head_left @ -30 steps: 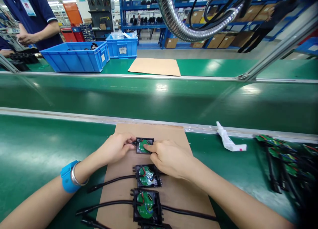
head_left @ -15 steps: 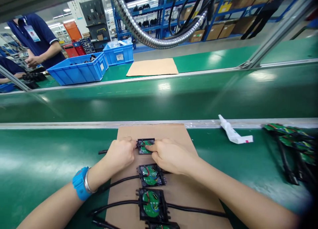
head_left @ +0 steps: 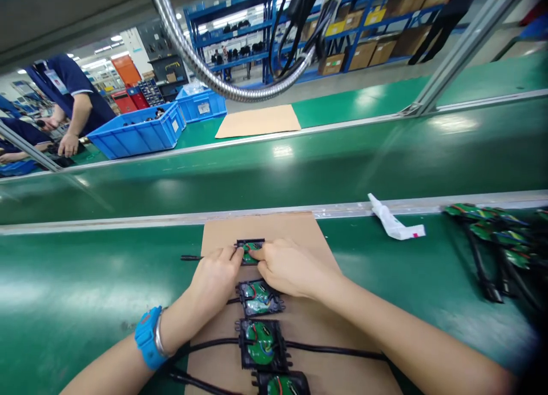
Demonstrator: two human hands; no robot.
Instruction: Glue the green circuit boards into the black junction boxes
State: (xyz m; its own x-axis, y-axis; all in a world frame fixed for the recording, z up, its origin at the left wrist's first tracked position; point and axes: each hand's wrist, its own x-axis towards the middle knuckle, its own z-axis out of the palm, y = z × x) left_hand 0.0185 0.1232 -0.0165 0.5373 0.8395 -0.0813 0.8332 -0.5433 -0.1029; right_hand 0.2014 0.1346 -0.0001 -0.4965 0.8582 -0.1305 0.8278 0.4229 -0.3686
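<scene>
Near the far edge of the cardboard sheet (head_left: 274, 225), the right hand (head_left: 289, 268) is resting an extended index fingertip on the green circuit board (head_left: 250, 258) in the farthest black housing (head_left: 250, 241), its other fingers curling under, any grip hidden. The left hand (head_left: 218, 276) is holding bent fingertips at that housing's left side; whether they are pinching anything cannot be told. A black cable (head_left: 190, 258) is sticking out past the sheet's left edge; snagging it could be straining wires. Uneven fingertip pressure could be tilting the board, and a dipping right hand could be nudging the next housing (head_left: 260, 298) nearer on the sheet.
</scene>
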